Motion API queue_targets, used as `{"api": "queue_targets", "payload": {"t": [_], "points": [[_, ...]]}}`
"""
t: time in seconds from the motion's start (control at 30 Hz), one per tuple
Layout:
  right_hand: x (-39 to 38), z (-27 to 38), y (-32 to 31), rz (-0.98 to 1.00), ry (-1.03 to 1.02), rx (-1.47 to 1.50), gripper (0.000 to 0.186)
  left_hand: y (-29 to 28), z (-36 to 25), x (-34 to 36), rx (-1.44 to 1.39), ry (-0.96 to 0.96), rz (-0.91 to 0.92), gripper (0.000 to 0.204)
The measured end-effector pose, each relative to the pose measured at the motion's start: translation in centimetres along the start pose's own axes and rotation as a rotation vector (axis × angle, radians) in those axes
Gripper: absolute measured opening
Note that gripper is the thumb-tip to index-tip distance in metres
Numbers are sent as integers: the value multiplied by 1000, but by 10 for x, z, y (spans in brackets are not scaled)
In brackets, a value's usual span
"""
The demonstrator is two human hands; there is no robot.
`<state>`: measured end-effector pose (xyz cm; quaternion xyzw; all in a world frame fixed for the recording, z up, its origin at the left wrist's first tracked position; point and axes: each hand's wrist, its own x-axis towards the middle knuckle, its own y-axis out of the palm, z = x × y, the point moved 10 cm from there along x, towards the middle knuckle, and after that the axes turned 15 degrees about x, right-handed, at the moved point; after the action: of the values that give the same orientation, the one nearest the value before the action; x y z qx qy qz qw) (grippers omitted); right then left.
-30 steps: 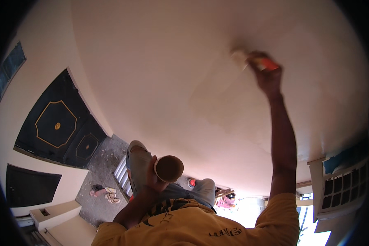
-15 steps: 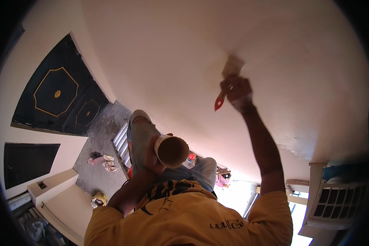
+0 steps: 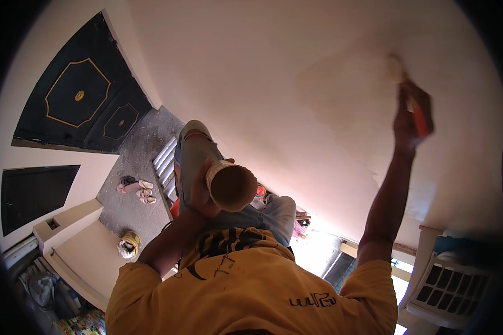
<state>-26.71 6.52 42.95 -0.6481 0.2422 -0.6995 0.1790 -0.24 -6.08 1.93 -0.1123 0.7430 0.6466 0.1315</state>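
Note:
My right hand (image 3: 413, 114) is closed round a paintbrush (image 3: 422, 120) with a red-tipped handle. Its pale bristles are blurred and lie against the white wall (image 3: 251, 84), up at the right. A darker, damp-looking patch (image 3: 335, 72) spreads over the wall to the left of the brush. In front of my body, my left hand (image 3: 203, 192) grips a round tub (image 3: 233, 187) from its left side. The tub is tilted so that its brownish inside shows; how much it holds I cannot tell.
Far below lies a grey floor (image 3: 151, 128) with several sandals (image 3: 145, 191) and a yellow bucket (image 3: 128, 244). Slatted metal bars (image 3: 165, 162) run beside my leg. A dark door (image 3: 75, 95) stands at the left, and a white slatted unit (image 3: 450, 285) at the lower right.
My right hand has swept the paintbrush to the right and slightly upward along the wall, and the wrist has turned. My left hand still holds the tub, a little higher in the picture.

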Motion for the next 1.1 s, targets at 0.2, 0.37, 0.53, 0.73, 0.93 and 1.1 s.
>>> {"api": "queue_targets", "payload": {"t": [0.2, 0.37, 0.53, 0.73, 0.93, 1.1], "points": [[-16, 28, 51, 156, -307, -699, 7, 6, 5, 1, 0, -25, 28, 58], [-172, -12, 150, 400, -156, -300, 17, -7, 15, 9, 13, -98, 3, 60], [-261, 1, 192, 472, 21, -33, 15, -3, 7, -2, -16, -74, -17, 58], [-256, -35, 168, 394, 350, 216, 18, 5, 0, -8, 7, -37, -42, 59], [-179, -63, 87, 234, 333, 83, 18, 5, 12, 1, 46, -68, 13, 59], [-128, -25, 42, 139, 143, -20, 18, 4, 16, 2, 36, -79, -23, 59]]}}
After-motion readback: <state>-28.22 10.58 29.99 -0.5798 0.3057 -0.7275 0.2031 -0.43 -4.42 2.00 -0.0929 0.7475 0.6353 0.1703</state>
